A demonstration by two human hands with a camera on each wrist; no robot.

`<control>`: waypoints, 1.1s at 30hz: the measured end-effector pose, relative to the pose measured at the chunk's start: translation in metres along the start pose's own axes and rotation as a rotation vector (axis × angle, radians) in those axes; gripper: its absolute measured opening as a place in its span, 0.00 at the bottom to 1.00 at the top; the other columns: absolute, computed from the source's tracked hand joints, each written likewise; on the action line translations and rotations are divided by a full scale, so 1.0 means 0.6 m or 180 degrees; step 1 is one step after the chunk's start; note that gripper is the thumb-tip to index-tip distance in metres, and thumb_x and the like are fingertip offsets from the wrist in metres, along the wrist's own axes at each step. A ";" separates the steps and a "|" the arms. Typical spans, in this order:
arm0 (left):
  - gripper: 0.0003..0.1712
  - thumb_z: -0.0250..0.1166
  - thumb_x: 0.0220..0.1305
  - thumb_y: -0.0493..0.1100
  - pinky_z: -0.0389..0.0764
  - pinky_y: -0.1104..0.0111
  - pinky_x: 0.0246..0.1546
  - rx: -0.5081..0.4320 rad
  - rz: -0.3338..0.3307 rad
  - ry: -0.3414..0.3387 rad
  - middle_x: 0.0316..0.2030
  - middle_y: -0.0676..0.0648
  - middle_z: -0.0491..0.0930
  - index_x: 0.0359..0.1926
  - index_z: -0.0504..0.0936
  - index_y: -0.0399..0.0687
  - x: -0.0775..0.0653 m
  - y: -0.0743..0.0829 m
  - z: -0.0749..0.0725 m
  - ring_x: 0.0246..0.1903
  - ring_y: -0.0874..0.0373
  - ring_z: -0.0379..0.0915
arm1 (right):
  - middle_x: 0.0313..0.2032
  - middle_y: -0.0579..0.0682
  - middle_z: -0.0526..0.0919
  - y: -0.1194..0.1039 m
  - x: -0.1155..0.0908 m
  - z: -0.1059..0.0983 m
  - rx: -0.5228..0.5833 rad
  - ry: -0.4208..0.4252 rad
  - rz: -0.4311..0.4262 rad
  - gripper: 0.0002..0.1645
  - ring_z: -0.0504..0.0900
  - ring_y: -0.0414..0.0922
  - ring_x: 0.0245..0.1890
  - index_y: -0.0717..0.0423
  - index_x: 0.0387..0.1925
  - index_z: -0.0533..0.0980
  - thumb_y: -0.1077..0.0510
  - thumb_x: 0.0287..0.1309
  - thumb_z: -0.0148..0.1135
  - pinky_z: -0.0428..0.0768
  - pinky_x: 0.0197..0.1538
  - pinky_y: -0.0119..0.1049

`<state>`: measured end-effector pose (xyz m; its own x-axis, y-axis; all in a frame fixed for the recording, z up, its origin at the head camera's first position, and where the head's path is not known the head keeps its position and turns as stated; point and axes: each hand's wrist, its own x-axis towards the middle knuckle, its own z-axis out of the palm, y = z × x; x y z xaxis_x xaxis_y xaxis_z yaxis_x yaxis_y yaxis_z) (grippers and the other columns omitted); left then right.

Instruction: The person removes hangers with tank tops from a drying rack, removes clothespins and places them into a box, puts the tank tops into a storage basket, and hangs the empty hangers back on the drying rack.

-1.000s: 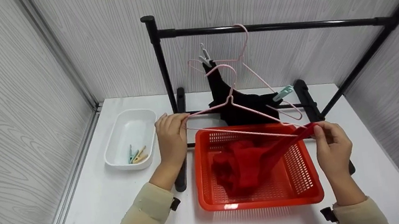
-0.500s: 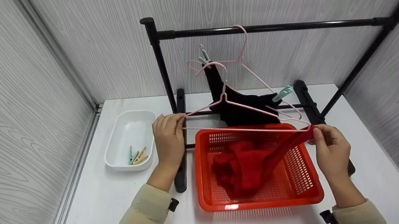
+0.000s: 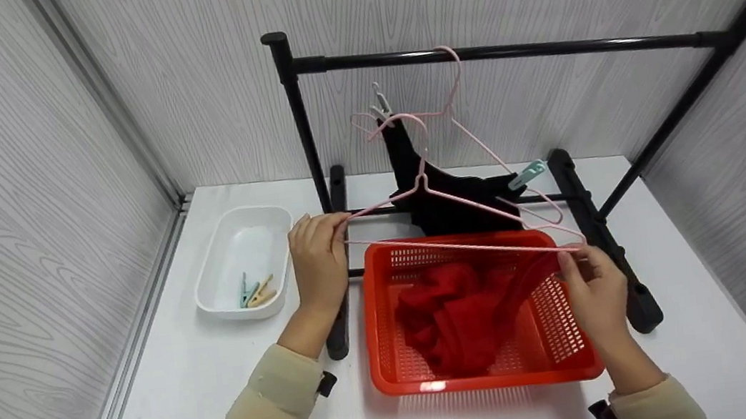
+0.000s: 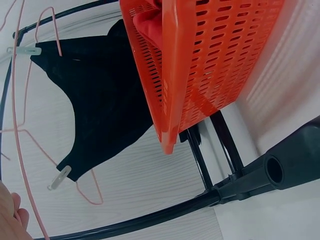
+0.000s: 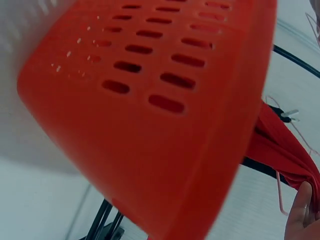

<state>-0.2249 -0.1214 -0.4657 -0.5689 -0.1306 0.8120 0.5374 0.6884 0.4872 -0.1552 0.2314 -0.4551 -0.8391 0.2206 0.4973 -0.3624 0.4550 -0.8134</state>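
My left hand (image 3: 316, 256) pinches the left end of a pink wire hanger (image 3: 424, 179), tilted over the basket with its hook pointing up. At the other end, my right hand (image 3: 598, 291) pinches the hanger's right corner together with a gathered edge of a red cloth garment (image 3: 465, 331). In the right wrist view, the thumb presses on this stretched red fabric (image 5: 285, 145). The rest of the garment lies bunched in a red perforated basket (image 3: 489, 383). Only fingers of the left hand (image 4: 11, 220) show in the left wrist view.
Behind the basket stands a black rack (image 3: 575, 46). From its bar hangs another pink hanger (image 3: 479, 140) with black briefs (image 3: 446, 220), held by a grey clothespin (image 3: 381, 106) and a teal clothespin (image 3: 528, 174). A white tray (image 3: 206, 257) with several clothespins (image 3: 258, 295) stands left.
My right hand has moved left and slightly down with the red edge and hanger corner. The hanger's hook has shifted left. The red garment in the basket has slackened and bunched lower.
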 end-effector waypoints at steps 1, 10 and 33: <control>0.05 0.65 0.67 0.38 0.66 0.53 0.63 0.0001 0.0000 0.0004 0.38 0.47 0.85 0.41 0.85 0.44 0.000 0.000 0.001 0.44 0.48 0.78 | 0.35 0.63 0.83 0.007 -0.002 0.004 -0.0033 -0.0035 -0.0002 0.08 0.83 0.34 0.29 0.74 0.43 0.79 0.72 0.64 0.61 0.82 0.36 0.23; 0.05 0.65 0.68 0.39 0.66 0.53 0.64 0.0000 -0.0008 0.0009 0.38 0.47 0.85 0.41 0.85 0.45 -0.002 0.002 0.002 0.44 0.49 0.78 | 0.35 0.53 0.83 0.068 -0.015 0.037 -0.0195 -0.0433 -0.0154 0.06 0.82 0.38 0.30 0.64 0.42 0.81 0.67 0.63 0.64 0.80 0.35 0.21; 0.07 0.64 0.69 0.42 0.67 0.52 0.62 -0.0111 -0.0006 -0.0005 0.37 0.49 0.85 0.41 0.86 0.46 -0.009 0.002 0.012 0.43 0.51 0.78 | 0.38 0.46 0.84 0.098 -0.050 0.081 -0.0712 -0.1710 0.0414 0.08 0.80 0.43 0.36 0.57 0.44 0.83 0.64 0.63 0.67 0.82 0.41 0.33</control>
<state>-0.2256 -0.1149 -0.4719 -0.5709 -0.1308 0.8106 0.5577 0.6627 0.4997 -0.1713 0.2098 -0.5325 -0.9797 -0.1542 0.1279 -0.1975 0.6371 -0.7451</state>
